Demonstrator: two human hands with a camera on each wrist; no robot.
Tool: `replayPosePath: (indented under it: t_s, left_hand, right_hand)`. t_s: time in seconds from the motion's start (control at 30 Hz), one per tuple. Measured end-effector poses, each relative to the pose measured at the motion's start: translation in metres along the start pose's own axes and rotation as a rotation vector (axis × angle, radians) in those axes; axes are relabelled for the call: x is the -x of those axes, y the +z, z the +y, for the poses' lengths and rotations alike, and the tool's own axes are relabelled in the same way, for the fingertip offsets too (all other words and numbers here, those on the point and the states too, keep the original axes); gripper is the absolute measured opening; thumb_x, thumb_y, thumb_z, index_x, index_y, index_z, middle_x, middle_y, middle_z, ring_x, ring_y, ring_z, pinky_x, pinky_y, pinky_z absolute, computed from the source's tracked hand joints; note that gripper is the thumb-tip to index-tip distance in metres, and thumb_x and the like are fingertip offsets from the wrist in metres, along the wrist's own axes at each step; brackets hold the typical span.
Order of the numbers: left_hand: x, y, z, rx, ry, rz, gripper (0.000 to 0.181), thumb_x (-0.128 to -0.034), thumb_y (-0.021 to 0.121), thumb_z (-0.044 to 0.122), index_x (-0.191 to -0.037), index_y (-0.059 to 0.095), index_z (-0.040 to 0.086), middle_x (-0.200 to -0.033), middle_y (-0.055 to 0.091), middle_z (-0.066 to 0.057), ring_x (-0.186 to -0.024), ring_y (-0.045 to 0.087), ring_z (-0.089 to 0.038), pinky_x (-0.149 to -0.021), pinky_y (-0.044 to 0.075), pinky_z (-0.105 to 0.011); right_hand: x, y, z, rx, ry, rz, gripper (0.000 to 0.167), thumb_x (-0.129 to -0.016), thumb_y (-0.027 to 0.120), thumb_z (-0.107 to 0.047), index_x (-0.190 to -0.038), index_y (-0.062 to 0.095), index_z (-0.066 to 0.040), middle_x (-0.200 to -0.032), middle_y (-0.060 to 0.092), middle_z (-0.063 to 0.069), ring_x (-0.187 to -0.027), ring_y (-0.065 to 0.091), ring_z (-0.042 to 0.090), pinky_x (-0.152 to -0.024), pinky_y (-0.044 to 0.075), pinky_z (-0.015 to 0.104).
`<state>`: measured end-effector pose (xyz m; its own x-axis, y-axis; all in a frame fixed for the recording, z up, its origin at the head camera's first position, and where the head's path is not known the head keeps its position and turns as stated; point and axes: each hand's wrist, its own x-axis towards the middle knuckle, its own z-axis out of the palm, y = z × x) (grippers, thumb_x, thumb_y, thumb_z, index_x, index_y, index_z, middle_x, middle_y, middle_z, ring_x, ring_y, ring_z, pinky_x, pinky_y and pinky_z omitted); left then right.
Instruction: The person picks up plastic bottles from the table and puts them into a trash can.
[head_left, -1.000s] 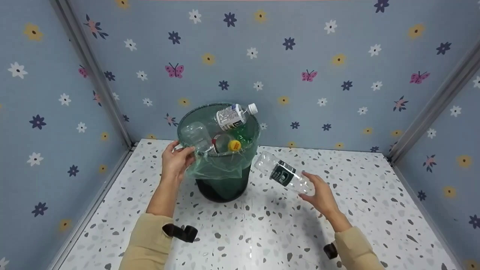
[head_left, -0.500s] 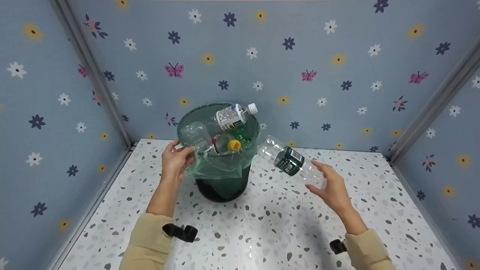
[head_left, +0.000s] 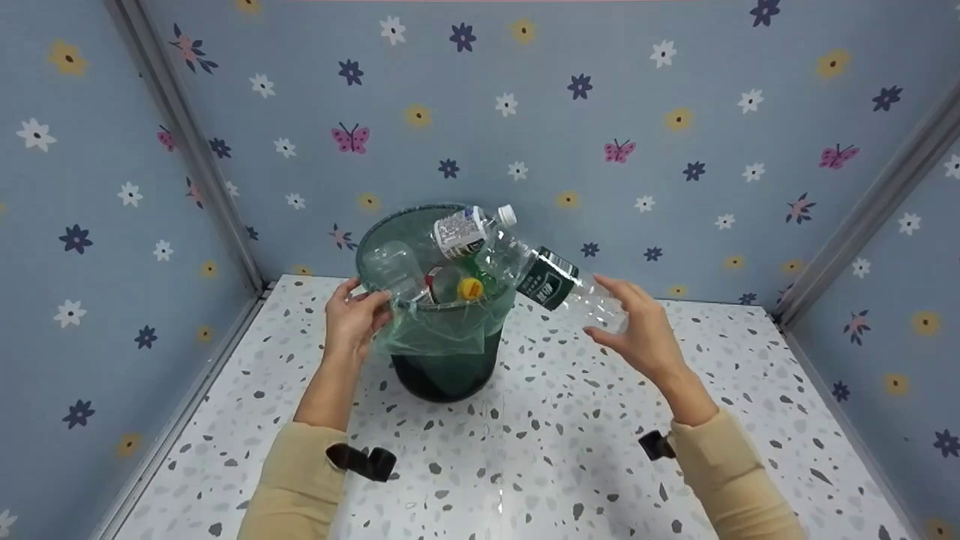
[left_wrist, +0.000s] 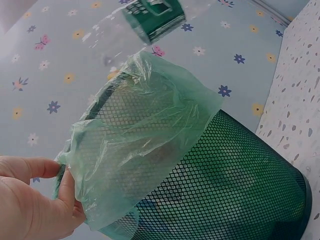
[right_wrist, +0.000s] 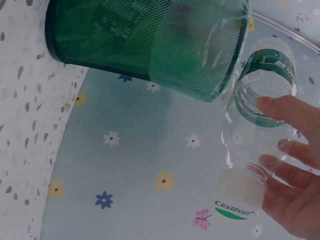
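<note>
A dark mesh wastebasket (head_left: 448, 379) stands on the table, lined with a thin green bag (head_left: 435, 334) folded over its rim. At its left rim, my left hand (head_left: 351, 324) pinches the edge and the bag between thumb and fingers. My right hand (head_left: 645, 334) grips a clear plastic bottle (head_left: 549, 279) with a dark green label, tilted with its far end over the basket's right rim. In the right wrist view its whitish cap (right_wrist: 241, 192) shows near my fingers. Inside lie a white-labelled bottle (head_left: 459, 234), a clear container (head_left: 394, 270) and a yellow-capped bottle (head_left: 470, 289).
The white speckled tabletop (head_left: 450, 465) spreads in front of the basket. A blue flowered wall (head_left: 645, 97) rises close behind it, with side panels at left and right. The white-labelled bottle's cap sticks out past the back right rim.
My right hand first drew the green-labelled bottle up and right, then brought it up and left over the basket's right rim. My left hand has stayed at the rim.
</note>
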<state>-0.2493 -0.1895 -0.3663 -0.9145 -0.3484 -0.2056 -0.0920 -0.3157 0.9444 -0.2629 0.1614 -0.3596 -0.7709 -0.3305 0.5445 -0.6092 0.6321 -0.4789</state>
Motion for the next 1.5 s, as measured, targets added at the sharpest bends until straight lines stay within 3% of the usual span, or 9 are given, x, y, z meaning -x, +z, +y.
replayPosePath:
  t_s: [0.33,0.73,1.17,1.5]
  left_hand:
    - [-0.001,0.0,0.0,-0.002,0.004,0.001,0.062,-0.0852,0.054,0.0,-0.139,0.023,0.006,-0.106,0.047,-0.012,-0.071,0.056,-0.01,-0.063,0.048,-0.019]
    - [-0.002,0.001,0.001,0.014,-0.008,0.01,0.06,-0.0853,0.054,0.0,-0.138,0.025,0.007,-0.102,0.048,-0.011,-0.071,0.056,-0.011,-0.062,0.048,-0.02]
    - [0.0,0.001,0.0,-0.025,-0.008,0.012,0.063,-0.0851,0.055,0.002,-0.139,0.023,0.007,-0.106,0.047,-0.011,-0.07,0.055,-0.009,-0.062,0.048,-0.019]
    - [-0.001,0.001,0.0,-0.013,-0.014,0.025,0.061,-0.085,0.055,0.002,-0.138,0.026,0.008,-0.103,0.048,-0.011,-0.071,0.055,-0.01,-0.061,0.048,-0.019]
  right_hand:
    - [-0.052,0.011,-0.035,-0.019,0.033,-0.178,0.066,-0.072,0.074,-0.017,-0.13,0.044,-0.005,-0.122,0.049,0.013,-0.103,0.048,0.027,-0.083,0.043,0.039]
    - [-0.1,0.039,-0.06,-0.016,0.104,-0.261,0.066,-0.072,0.074,-0.02,-0.128,0.043,-0.005,-0.121,0.05,0.012,-0.103,0.049,0.026,-0.086,0.041,0.035]
    - [-0.121,0.077,-0.074,0.027,0.133,-0.278,0.062,-0.075,0.072,-0.022,-0.128,0.044,-0.006,-0.124,0.049,0.009,-0.111,0.046,0.022,-0.091,0.038,0.032]
    - [-0.128,0.091,-0.075,0.008,0.111,-0.252,0.063,-0.076,0.07,-0.021,-0.132,0.041,-0.011,-0.132,0.042,0.006,-0.119,0.039,0.021,-0.098,0.031,0.032]
